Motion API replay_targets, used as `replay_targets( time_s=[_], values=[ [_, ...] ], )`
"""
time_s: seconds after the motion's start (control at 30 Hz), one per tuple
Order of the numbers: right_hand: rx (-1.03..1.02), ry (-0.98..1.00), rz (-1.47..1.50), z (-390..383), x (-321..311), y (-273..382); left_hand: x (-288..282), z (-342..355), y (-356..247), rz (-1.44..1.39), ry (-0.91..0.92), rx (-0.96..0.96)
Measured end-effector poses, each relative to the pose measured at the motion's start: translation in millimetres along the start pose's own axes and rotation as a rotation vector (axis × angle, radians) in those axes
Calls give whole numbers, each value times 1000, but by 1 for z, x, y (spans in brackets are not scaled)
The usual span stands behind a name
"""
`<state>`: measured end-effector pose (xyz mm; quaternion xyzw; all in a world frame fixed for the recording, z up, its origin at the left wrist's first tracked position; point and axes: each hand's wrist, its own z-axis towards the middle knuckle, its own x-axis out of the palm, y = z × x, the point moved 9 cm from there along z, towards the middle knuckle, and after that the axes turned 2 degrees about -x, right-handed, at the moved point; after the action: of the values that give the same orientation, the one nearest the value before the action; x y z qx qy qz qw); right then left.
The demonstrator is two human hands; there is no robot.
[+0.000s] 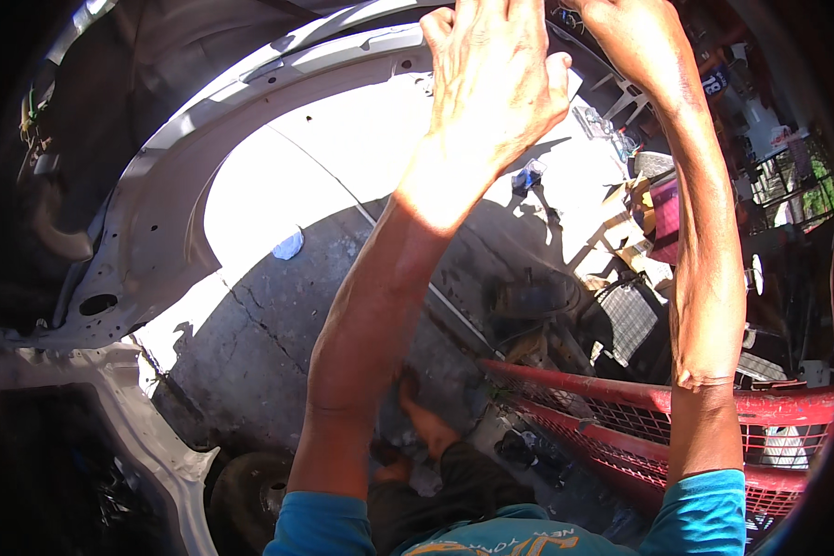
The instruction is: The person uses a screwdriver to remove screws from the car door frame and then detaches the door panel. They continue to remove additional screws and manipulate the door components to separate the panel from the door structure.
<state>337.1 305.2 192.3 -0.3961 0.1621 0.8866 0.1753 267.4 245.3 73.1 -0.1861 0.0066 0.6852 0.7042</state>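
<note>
Both my arms reach up to the top edge of the view. My left hand point(496, 83) is back-up beside the curved metal rim of a grey-white car body panel point(171, 190). Its thumb stands apart to the right, and the other fingers spread upward, their tips cut off by the frame. It looks open, and I see nothing held in it. To its right is my right hand point(630, 42), bent at the wrist toward the left. Most of its fingers lie beyond the frame, so any grip is hidden. Thin dark strands show near its visible fingertips.
A red metal mesh frame point(612, 394) stands at lower right. Cardboard, a grey mesh panel point(625, 320) and other clutter lie beyond it. On the concrete floor point(278, 320) are a crumpled blue-white piece point(288, 245) and a blue item point(528, 176). A round dark part point(250, 500) sits at lower left.
</note>
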Motion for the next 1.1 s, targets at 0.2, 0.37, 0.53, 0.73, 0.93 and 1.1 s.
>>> replay_targets(
  time_s=[0.2,0.37,0.53,0.73,0.93,1.1],
  values=[
    [-88,-31,-196,-4,-3,22,15,34,-3,-393,-239,46],
    [120,-112,-110,17,-11,8,19,49,2,-516,-342,112],
    [-37,-132,-193,7,-18,-14,33,57,1,-611,-405,162],
    [-60,-163,-217,1,-28,-22,41,55,-2,-676,-445,222],
    [-55,-186,-249,-3,-45,-23,37,55,-7,-747,-465,305],
    [-61,-177,-248,-4,-41,-25,36,56,-12,-787,-490,362]
  ],
)
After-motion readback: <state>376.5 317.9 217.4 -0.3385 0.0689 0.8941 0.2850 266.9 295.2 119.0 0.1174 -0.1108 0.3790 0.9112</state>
